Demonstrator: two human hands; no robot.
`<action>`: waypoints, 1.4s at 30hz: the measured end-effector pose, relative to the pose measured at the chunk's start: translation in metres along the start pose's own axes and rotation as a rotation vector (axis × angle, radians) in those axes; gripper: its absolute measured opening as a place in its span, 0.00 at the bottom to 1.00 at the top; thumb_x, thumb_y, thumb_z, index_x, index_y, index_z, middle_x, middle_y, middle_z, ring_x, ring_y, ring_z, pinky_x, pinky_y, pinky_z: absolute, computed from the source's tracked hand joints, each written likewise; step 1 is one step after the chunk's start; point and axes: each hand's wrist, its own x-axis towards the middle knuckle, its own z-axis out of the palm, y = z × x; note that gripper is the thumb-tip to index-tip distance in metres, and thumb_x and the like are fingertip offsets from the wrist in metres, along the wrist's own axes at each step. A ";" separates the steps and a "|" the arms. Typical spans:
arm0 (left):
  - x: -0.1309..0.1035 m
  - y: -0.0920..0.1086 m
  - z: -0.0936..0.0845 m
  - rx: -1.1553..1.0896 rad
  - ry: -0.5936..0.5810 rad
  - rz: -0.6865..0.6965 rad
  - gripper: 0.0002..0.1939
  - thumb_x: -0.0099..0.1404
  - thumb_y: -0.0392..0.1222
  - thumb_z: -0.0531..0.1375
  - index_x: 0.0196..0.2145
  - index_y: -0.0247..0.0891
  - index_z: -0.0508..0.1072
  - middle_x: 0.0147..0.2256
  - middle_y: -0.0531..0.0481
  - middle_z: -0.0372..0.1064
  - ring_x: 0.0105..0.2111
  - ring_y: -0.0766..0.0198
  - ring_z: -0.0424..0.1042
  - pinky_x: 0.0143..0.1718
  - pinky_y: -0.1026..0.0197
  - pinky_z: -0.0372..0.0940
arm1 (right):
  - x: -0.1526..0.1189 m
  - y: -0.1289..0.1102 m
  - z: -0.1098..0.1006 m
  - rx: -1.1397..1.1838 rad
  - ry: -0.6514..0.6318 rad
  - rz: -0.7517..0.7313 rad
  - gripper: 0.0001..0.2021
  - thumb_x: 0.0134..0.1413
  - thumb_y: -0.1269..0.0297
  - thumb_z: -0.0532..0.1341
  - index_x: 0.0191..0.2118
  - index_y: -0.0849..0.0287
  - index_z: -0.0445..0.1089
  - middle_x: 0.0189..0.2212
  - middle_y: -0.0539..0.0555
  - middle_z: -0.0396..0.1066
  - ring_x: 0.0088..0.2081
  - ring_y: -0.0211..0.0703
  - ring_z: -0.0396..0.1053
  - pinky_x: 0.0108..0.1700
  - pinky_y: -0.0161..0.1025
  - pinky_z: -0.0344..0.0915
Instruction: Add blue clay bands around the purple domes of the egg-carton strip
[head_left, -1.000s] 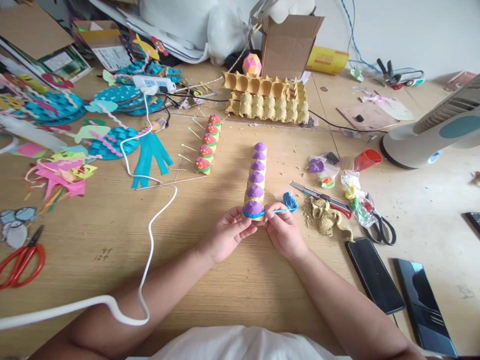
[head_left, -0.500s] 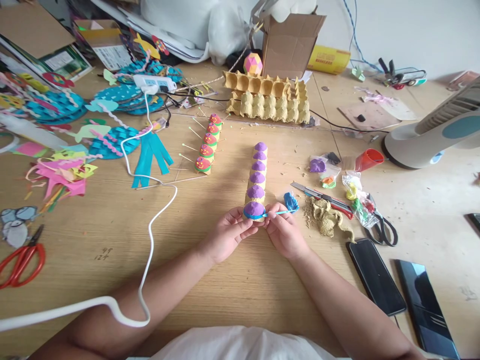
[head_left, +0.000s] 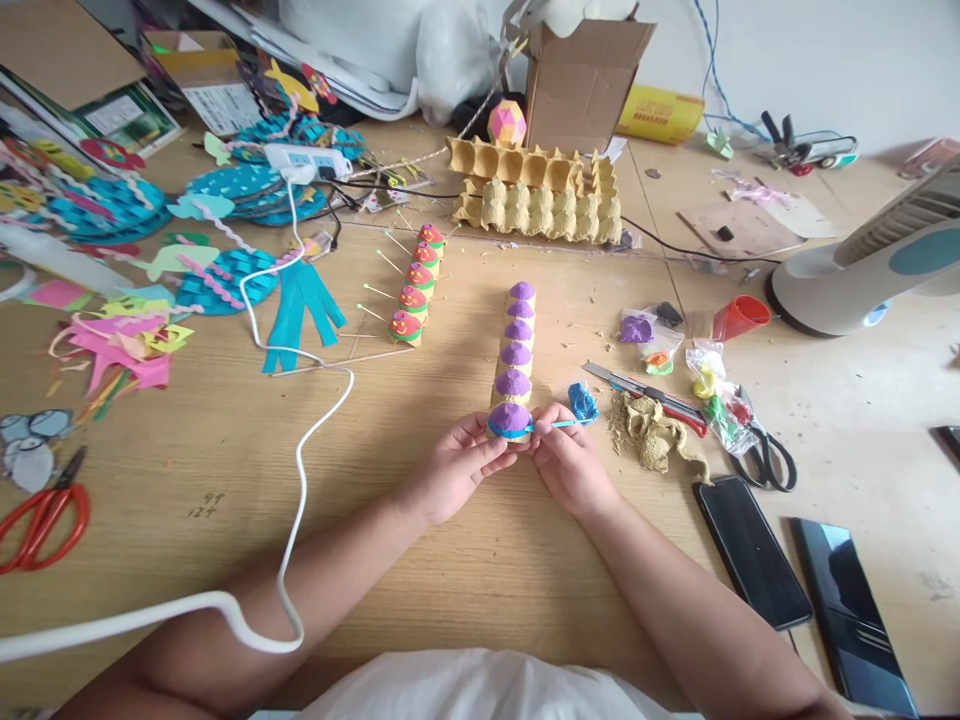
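Note:
An egg-carton strip (head_left: 501,392) points away from me, its several cups capped with purple clay (head_left: 513,382). My left hand (head_left: 454,468) closes on the strip's near end from the left, fingertips at the cup's lower edge. From the right, my right hand (head_left: 571,462) pinches a thin blue clay strand (head_left: 562,424). Part of that strand lies along the front rim of the nearest purple cap; its loose end sticks out to the right. Just beyond that end sits a lump of blue clay (head_left: 583,401) on its wrapper.
A finished-looking red and green caterpillar (head_left: 413,298) stands to the left. On the right lie a utility knife (head_left: 637,394), tan clay (head_left: 651,437), black-handled scissors (head_left: 766,458) and a phone (head_left: 752,550). A white cable (head_left: 301,470) crosses the left side. Egg cartons (head_left: 551,208) sit behind.
Both hands keep nearly the same pose at the strip's near end, with the blue strand still against the cap. The view has shifted very slightly.

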 end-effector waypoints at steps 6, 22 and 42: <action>0.000 0.001 0.001 -0.001 0.006 0.007 0.10 0.61 0.40 0.72 0.40 0.39 0.79 0.42 0.49 0.81 0.45 0.64 0.79 0.47 0.64 0.71 | 0.001 0.001 -0.001 0.011 0.003 0.004 0.12 0.54 0.58 0.72 0.29 0.55 0.70 0.25 0.47 0.70 0.30 0.38 0.68 0.37 0.38 0.65; 0.000 0.000 0.001 0.010 0.010 -0.001 0.12 0.61 0.40 0.72 0.41 0.38 0.78 0.43 0.47 0.81 0.46 0.60 0.79 0.49 0.60 0.70 | 0.000 -0.001 0.001 -0.029 0.025 -0.003 0.14 0.52 0.57 0.73 0.28 0.55 0.67 0.25 0.47 0.69 0.30 0.39 0.67 0.38 0.39 0.64; 0.001 0.000 0.003 0.034 0.033 0.076 0.12 0.59 0.43 0.73 0.38 0.38 0.78 0.40 0.49 0.81 0.43 0.63 0.79 0.47 0.61 0.71 | -0.005 0.006 0.001 -0.228 0.123 -0.113 0.16 0.64 0.48 0.63 0.31 0.54 0.71 0.26 0.49 0.69 0.27 0.39 0.62 0.31 0.37 0.61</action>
